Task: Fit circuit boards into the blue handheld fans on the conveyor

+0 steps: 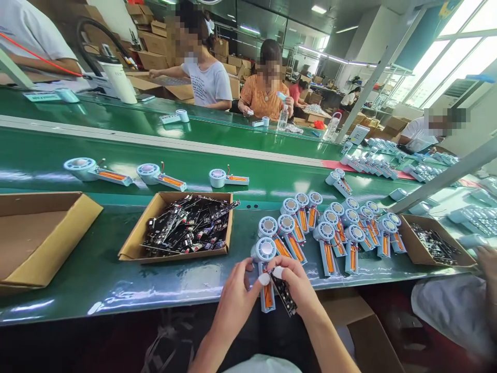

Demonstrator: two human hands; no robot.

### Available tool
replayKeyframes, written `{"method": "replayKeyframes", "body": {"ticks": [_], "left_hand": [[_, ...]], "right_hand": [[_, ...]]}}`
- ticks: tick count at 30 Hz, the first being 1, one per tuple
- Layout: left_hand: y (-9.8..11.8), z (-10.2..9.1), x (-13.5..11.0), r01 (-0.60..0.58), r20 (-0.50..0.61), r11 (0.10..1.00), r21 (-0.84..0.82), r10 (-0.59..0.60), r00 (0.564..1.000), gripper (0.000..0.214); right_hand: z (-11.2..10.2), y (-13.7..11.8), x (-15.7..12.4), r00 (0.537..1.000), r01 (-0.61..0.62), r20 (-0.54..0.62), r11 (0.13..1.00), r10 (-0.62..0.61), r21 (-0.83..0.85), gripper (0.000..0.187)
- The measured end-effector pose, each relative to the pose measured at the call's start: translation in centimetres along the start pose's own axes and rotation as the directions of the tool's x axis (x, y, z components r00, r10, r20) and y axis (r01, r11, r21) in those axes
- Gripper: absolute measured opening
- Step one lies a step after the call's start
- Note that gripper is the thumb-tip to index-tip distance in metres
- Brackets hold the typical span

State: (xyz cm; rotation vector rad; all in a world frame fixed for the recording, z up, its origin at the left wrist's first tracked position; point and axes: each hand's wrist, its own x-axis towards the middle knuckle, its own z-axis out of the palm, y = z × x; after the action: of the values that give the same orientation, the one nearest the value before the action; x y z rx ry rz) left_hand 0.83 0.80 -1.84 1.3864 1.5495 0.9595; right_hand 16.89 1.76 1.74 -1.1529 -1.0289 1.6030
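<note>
My left hand (236, 295) pinches a small handheld fan body (266, 264), light blue with a round head and an orange battery in its handle, near the front edge of the green bench. My right hand (297, 282) pinches a narrow black circuit board (284, 296) against the fan's handle. Both thumbs wear white finger covers. Just beyond my hands lie several more fan bodies (330, 228) of the same kind, laid in rows.
A cardboard box of black circuit boards (186, 225) sits left of my hands, and another cardboard box (34, 235) stands at far left. Three fan bodies (155, 176) ride the green conveyor. People work across the belt. A co-worker's box of boards (435, 241) stands at right.
</note>
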Motion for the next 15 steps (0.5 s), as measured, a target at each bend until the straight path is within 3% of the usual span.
{"method": "replayKeyframes", "body": {"ticks": [3, 5, 7, 9, 12, 15], "left_hand": [[0.6, -0.4, 0.6, 0.124, 0.267, 0.98, -0.153, -0.079, 0.96, 0.046], [1.0, -0.7, 0.3, 0.262, 0.483, 0.912, -0.315, -0.084, 0.871, 0.046], [1.1, -0.7, -0.3, 0.388, 0.585, 0.807, -0.445, -0.065, 0.808, 0.049], [0.9, -0.4, -1.0, 0.416, 0.53, 0.736, -0.534, -0.092, 0.843, 0.052], [0.0, 0.4, -1.6, 0.349, 0.33, 0.702, -0.621, -0.17, 0.929, 0.049], [-0.8, 1.0, -1.8, 0.315, 0.262, 0.664, -0.678, -0.182, 0.948, 0.047]], "right_hand": [[0.2, 0.5, -0.3, 0.998, 0.015, 0.063, 0.995, -0.022, 0.1, 0.014], [0.1, 0.8, -0.7, 0.989, 0.044, 0.133, 0.995, -0.057, 0.093, 0.013], [-0.1, 1.0, -1.2, 0.978, 0.109, 0.178, 0.994, -0.11, 0.018, 0.014], [-0.3, 1.0, -1.7, 0.966, 0.186, 0.198, 0.979, -0.167, -0.084, 0.018], [-0.4, 0.6, -2.3, 0.966, 0.226, 0.167, 0.958, -0.197, -0.178, 0.022], [-0.2, 0.3, -2.2, 0.978, 0.205, 0.089, 0.96, -0.191, -0.192, 0.023]]}}
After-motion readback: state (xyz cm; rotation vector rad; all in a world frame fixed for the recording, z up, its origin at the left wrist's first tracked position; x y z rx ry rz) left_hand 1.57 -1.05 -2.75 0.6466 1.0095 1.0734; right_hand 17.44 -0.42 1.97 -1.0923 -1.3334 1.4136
